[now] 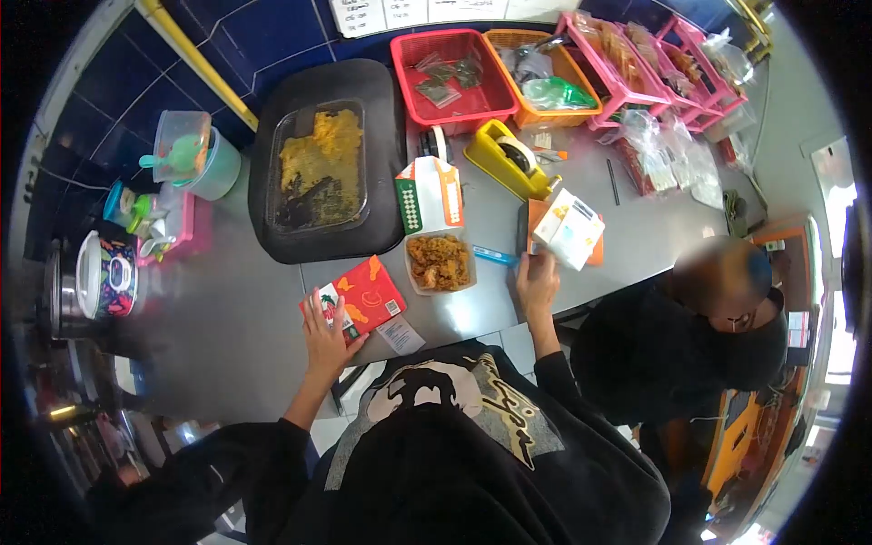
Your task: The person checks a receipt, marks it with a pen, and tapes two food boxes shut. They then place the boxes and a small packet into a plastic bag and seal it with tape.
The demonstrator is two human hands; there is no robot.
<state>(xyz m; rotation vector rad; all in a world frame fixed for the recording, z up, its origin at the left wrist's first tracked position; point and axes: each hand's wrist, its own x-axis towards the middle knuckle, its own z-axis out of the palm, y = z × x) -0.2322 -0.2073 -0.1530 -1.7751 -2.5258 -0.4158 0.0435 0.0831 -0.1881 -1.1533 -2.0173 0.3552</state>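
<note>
My left hand (327, 336) lies with spread fingers over a red printed packet or flat box (368, 295), pressing on its left side. At my right, the fingers of my right hand (538, 283) are closed at the near left edge of a small white box (569, 229), which sits tilted over an orange flat item (538, 218). Between my hands is an open paper food box (431, 195), its white, green and orange lid raised, with brown fried pieces (439, 262) inside. Beside it lies a blue pen or marker (495, 256). A paper slip (401, 335) touches the red packet.
A black tray (263, 182) holds a clear container (363, 195) of yellow crumbs. Behind stand a yellow tape dispenser (486, 162), a red basket (400, 77), an orange basket (595, 107) and pink racks (609, 107). Tubs (216, 177) stand left. Another person (681, 336) sits at right.
</note>
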